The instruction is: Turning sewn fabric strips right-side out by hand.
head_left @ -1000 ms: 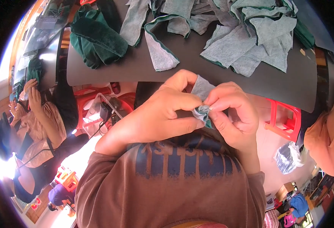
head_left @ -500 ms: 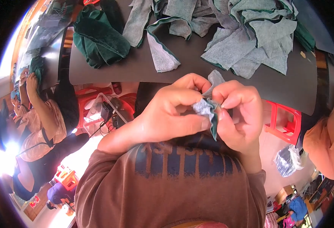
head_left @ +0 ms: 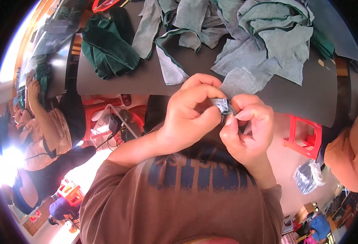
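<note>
Dark table (head_left: 146,77) strewn with grey-green cloths (head_left: 268,36); red stool (head_left: 305,138) beneath.

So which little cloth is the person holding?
Start at the dark table with its heap of grey-green cloths. Just below its near edge, the left hand and right hand meet. The small grey cloth is pinched between their fingertips, the only one bunched tiny and off the table.
</note>
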Demonstrator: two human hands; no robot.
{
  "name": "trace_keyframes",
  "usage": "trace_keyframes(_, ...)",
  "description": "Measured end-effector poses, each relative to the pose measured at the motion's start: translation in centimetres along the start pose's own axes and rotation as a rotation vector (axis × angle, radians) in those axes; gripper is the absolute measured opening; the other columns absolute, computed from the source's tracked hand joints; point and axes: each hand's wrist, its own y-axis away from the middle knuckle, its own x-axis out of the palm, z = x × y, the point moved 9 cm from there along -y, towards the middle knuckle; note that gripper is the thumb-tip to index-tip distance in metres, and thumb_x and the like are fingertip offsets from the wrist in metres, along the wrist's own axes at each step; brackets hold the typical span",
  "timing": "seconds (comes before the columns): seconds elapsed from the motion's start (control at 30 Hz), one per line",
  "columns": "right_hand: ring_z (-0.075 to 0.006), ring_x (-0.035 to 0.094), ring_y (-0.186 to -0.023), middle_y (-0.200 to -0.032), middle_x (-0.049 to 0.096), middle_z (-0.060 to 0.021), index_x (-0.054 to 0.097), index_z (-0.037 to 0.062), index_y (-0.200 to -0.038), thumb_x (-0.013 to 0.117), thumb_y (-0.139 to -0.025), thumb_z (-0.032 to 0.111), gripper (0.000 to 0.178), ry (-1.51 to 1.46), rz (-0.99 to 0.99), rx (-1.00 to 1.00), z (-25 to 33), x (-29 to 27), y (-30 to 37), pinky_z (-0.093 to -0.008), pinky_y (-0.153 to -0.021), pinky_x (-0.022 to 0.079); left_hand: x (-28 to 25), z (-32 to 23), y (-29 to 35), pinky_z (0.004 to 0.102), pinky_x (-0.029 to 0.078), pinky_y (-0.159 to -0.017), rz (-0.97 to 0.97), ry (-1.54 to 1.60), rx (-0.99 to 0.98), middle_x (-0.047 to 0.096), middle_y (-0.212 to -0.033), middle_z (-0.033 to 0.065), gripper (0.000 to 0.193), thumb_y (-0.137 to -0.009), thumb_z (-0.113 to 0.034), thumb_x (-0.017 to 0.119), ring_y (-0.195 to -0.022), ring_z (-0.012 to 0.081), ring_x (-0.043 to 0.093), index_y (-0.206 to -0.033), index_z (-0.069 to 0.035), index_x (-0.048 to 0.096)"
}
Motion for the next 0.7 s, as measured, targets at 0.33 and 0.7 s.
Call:
trace_keyframes(0.33, -0.0244, 0.053, -0.068, -0.084, 0.057, -0.0111, 0.050, 0.0046, -0.098, 0.067, -0.065, -0.003, 0.038, 0.052, 0.017, -0.117, 1.5, -0.3, -0.3, -0.0323, -0.061, 0.041, -0.1, -2.8, -0.6, 0.0301, 0.045, -0.051, -0.067, -0.390, 0.355, 0.056, -0.075, 0.0074, 0.025, -0.065, 0.006, 0.064, -0.061, 0.0227, 0.056, -0.087, -0.006, 0.058)
trace_keyframes(0.7, -0.0263, 0.057, -0.075, -0.081, 0.057, -0.0108, 0.052, 0.0039, -0.095, 0.065, -0.066, -0.003, 0.033, 0.016, 0.112, -0.256, 1.2, -0.6, -1.4, -0.0467, -0.089, 0.042, 0.3, -2.9, -1.4, 0.0292, 0.039, -0.075, 0.167, -0.441, 0.244, 0.056, -0.086, 0.0075, 0.025, -0.065, 0.003, 0.063, -0.082, 0.0215, 0.053, -0.088, -0.006, 0.061)
